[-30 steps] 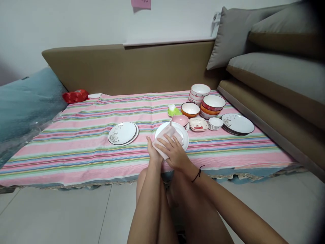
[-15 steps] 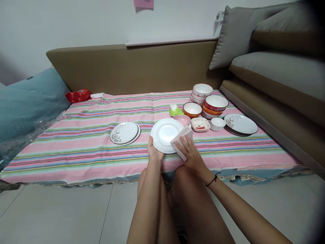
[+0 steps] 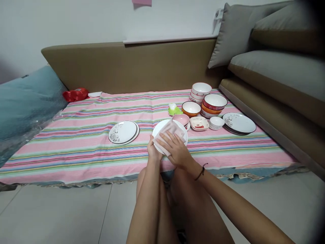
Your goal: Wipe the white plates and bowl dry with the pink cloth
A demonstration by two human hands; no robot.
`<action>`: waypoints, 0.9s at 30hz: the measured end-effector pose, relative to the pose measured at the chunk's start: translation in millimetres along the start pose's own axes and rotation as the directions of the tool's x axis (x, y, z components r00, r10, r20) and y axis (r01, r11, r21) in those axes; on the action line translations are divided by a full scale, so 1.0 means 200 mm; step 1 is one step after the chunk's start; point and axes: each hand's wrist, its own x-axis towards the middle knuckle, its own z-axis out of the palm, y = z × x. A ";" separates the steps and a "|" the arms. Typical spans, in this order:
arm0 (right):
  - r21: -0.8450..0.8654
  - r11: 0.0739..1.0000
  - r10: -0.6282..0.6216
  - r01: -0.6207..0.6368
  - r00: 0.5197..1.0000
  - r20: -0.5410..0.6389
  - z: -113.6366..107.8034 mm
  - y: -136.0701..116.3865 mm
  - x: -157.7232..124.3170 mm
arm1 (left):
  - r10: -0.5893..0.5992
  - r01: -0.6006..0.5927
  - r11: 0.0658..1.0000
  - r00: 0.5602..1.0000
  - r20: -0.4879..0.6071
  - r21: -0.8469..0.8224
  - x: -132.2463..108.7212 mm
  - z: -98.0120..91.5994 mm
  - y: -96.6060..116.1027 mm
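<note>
A white plate (image 3: 158, 126) is held up in front of me, tilted a little. My left hand (image 3: 153, 150) grips its left lower rim, thumb on top and fingers underneath. Across the plate's face lies a pale pink cloth (image 3: 170, 127), pressed flat under my right hand (image 3: 175, 149), whose fingers are stretched over it. The cloth covers most of the plate's middle. Just beyond the plate sit a pink bowl (image 3: 180, 119) and a green dish (image 3: 173, 109). Left of it, a plate with a grey floral print (image 3: 123, 131) rests on another white plate.
Stacked bowls (image 3: 215, 101), an orange bowl (image 3: 191, 108), square dishes (image 3: 199, 123), small white dishes (image 3: 216, 122) and a stack of floral plates (image 3: 240, 122) stand on the right of the striped cloth (image 3: 83, 135). A red package (image 3: 75, 95) lies far left. Cushions (image 3: 276, 67) border the right.
My right hand has slid the cloth leftward from the plate's right edge across its middle. My left hand keeps its hold on the rim. The camera view has shifted slightly.
</note>
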 end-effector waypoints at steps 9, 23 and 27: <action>-0.030 0.953 0.295 -0.301 0.948 -0.120 0.03 0.05 -0.10 | -0.053 0.053 0.999 0.999 0.011 0.001 -0.01 0.03 -0.03; -0.023 0.939 0.339 -0.343 0.935 -0.106 -0.01 0.05 -0.12 | 0.018 -0.023 0.997 0.998 -0.056 -0.075 -0.01 0.03 0.01; 0.027 0.943 0.331 -0.330 0.940 -0.082 0.03 0.02 0.00 | -0.014 0.011 0.998 0.998 -0.055 -0.062 -0.01 0.03 0.00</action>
